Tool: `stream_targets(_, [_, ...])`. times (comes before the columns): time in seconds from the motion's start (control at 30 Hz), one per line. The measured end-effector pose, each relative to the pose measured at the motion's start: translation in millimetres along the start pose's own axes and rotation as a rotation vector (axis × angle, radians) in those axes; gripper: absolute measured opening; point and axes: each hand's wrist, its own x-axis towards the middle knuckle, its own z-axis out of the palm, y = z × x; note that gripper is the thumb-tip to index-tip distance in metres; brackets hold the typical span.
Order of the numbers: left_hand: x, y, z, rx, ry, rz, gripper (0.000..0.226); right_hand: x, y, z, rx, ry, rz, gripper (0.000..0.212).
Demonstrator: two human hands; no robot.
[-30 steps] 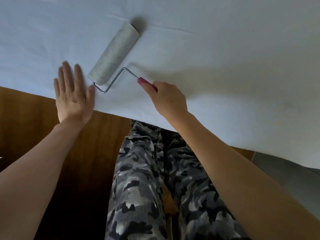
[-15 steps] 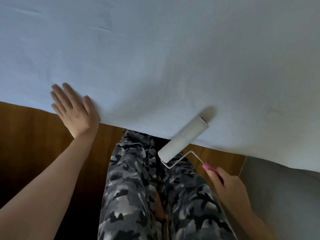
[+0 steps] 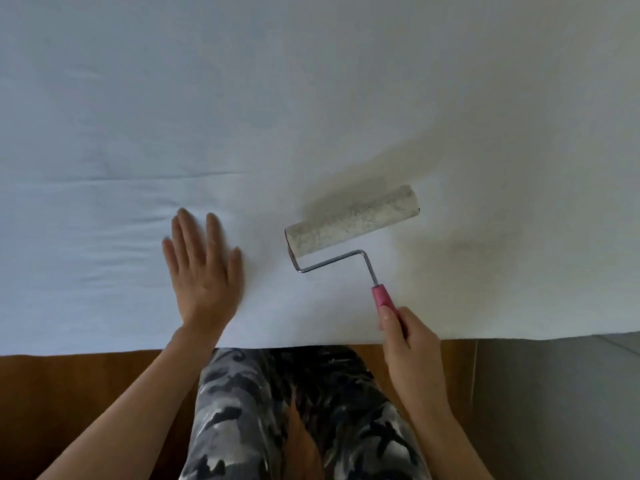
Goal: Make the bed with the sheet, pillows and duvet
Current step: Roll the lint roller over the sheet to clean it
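A white sheet (image 3: 311,98) covers the bed and fills the upper part of the view, its near edge running across in front of me. My left hand (image 3: 202,268) lies flat on the sheet, fingers apart, holding nothing. My right hand (image 3: 410,344) grips the pink handle of a lint roller (image 3: 351,221). The roller's grey-flecked drum rests on the sheet to the right of my left hand, its wire arm bent back toward the handle. No pillows or duvet are in view.
A brown wooden floor (image 3: 86,403) lies below the bed edge. A grey surface (image 3: 561,403) borders it at the lower right. My legs in camouflage trousers (image 3: 294,410) stand against the bed edge.
The roller, which had come back off the bed's near edge, is on the sheet again, further right than before. My left hand has slid further onto the sheet.
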Motion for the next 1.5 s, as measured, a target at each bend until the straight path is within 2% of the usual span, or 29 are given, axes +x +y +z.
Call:
stream_targets(0.07, [36, 9, -2, 0.035, 0.006, 0.063, 0.061, 17, -16, 7, 0.032, 0.033, -0.004, 0.054])
stream_targets(0.2, [113, 26, -9, 0.073, 0.012, 0.107, 0.061, 58, -49, 14, 0.036, 0.049, 0.039, 0.038])
stream_targets(0.33, [172, 32, -11, 0.107, -0.001, 0.138, 0.066, 101, -95, 18, 0.015, 0.043, 0.015, 0.043])
stream_targets(0.67, [188, 28, -4, 0.09, 0.032, 0.18, 0.067, 271, -290, 36, 0.102, 0.045, -0.085, 0.056])
stream_targets(0.77, [189, 26, 0, 0.072, 0.052, 0.187, 0.067, 315, -340, 37, 0.089, 0.059, -0.126, 0.05])
stream_targets(0.87, [189, 24, 2, 0.057, 0.073, 0.193, 0.066, 334, -359, 40, 0.089, 0.073, -0.135, 0.041])
stream_targets(1.03, [190, 24, 6, 0.036, 0.09, 0.197, 0.066, 288, -319, 41, 0.121, 0.059, -0.075, 0.057])
stream_targets(1.17, [190, 22, 9, 0.041, 0.108, 0.202, 0.064, 209, -230, 40, 0.054, 0.026, 0.027, 0.042])
stream_targets(1.27, [191, 23, 9, 0.032, 0.121, 0.201, 0.063, 152, -172, 37, 0.063, 0.002, 0.123, 0.039])
stream_targets(1.5, [190, 23, 4, 0.024, 0.148, 0.198, 0.057, 56, -77, 25, -0.055, -0.12, 0.307, 0.032])
